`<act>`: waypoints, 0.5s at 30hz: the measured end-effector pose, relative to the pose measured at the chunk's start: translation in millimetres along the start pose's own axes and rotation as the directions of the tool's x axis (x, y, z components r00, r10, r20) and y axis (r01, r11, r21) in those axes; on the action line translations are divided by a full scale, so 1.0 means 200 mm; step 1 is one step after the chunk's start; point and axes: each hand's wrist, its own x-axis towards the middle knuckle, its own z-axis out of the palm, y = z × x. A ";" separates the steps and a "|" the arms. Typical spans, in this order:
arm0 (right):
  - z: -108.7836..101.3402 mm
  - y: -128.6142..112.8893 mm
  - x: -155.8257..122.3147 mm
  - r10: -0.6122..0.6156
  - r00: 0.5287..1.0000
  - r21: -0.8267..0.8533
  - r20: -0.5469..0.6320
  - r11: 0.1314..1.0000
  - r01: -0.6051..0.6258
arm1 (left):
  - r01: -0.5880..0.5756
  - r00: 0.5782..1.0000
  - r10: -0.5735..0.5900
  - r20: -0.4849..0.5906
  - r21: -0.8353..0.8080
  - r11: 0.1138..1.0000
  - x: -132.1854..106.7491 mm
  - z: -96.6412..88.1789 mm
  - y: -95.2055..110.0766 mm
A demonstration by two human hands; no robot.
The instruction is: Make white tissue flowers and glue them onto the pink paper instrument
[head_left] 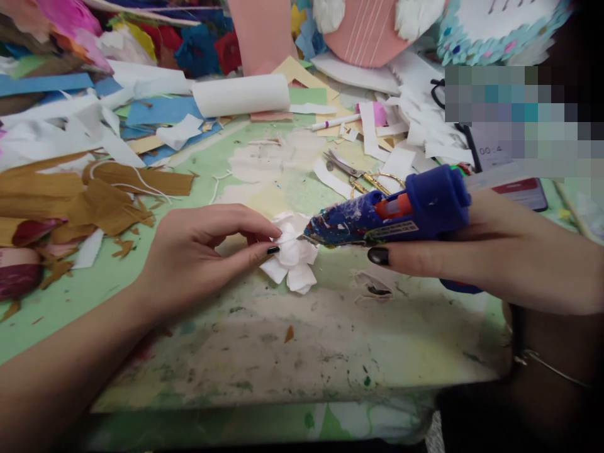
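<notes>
A white paper flower (pixel 302 277) with several petals lies in the middle of the stained green table (pixel 283 352). My left hand (pixel 198 251) pinches the flower's left side between thumb and fingers. From the right, my right hand (pixel 491 251) grips a blue glue gun (pixel 391 211) spattered with paint and dried glue. The gun lies nearly level, and its metal tip touches or sits just over the flower's centre; I cannot tell which. Whether glue is coming out does not show.
Gold-handled scissors (pixel 353 173) lie behind the glue gun. A white paper roll (pixel 241 94) and white scraps spread along the back. Brown crepe paper (pixel 113 195) covers the left. A phone (pixel 504 151) lies at the right.
</notes>
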 end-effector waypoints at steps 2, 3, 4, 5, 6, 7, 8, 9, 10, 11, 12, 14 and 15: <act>0.00 0.00 0.00 0.033 0.999 -0.006 0.008 0.999 -0.033 | -0.010 1.000 0.010 -0.010 -0.008 1.000 0.00 0.00 -0.01; 0.00 0.00 0.00 0.046 0.999 -0.010 0.004 0.999 -0.046 | -0.016 1.000 0.015 -0.018 -0.009 1.000 0.00 0.00 -0.01; 0.00 0.00 0.00 0.051 0.999 -0.013 -0.002 0.999 -0.051 | -0.019 1.000 0.019 -0.022 -0.012 1.000 0.00 0.01 -0.01; 0.00 0.00 0.00 0.048 0.999 -0.012 -0.009 0.999 -0.049 | -0.021 0.999 0.021 -0.024 -0.014 1.000 0.00 0.01 -0.01; 0.00 0.00 0.00 0.036 0.999 -0.009 -0.016 0.999 -0.036 | -0.024 0.999 0.023 -0.028 -0.015 1.000 0.00 0.01 -0.01; 0.01 0.00 0.00 0.020 1.000 -0.006 -0.022 1.000 -0.020 | -0.027 0.999 0.026 -0.030 -0.013 1.000 0.00 0.01 -0.01; 0.01 0.00 0.00 0.005 1.000 -0.007 -0.022 1.000 -0.005 | -0.030 0.999 0.029 -0.030 -0.010 1.000 0.00 0.01 -0.01; 0.01 0.00 0.00 -0.006 1.000 -0.010 -0.017 1.000 0.005 | -0.032 0.999 0.032 -0.029 -0.006 0.999 0.00 0.01 -0.01; 0.01 0.00 0.00 -0.013 1.000 -0.012 -0.009 1.000 0.013 | -0.035 0.999 0.035 -0.029 -0.003 0.999 0.00 0.01 -0.01; 0.01 0.00 0.00 -0.016 1.000 -0.017 -0.001 1.000 0.016 | -0.037 0.999 0.037 -0.029 0.002 0.999 0.00 0.01 -0.01; 0.01 0.00 0.01 -0.019 1.000 -0.022 0.008 1.000 0.020 | -0.040 0.999 0.040 -0.031 0.006 0.999 0.00 0.01 -0.01; 0.02 0.00 0.01 -0.031 0.999 -0.028 0.016 0.999 0.032 | -0.046 0.998 0.046 -0.041 0.016 0.999 0.00 0.01 0.00; 0.02 0.00 0.01 -0.044 0.999 -0.027 0.019 0.999 0.045 | -0.048 0.998 0.049 -0.046 0.023 0.999 0.00 0.01 0.00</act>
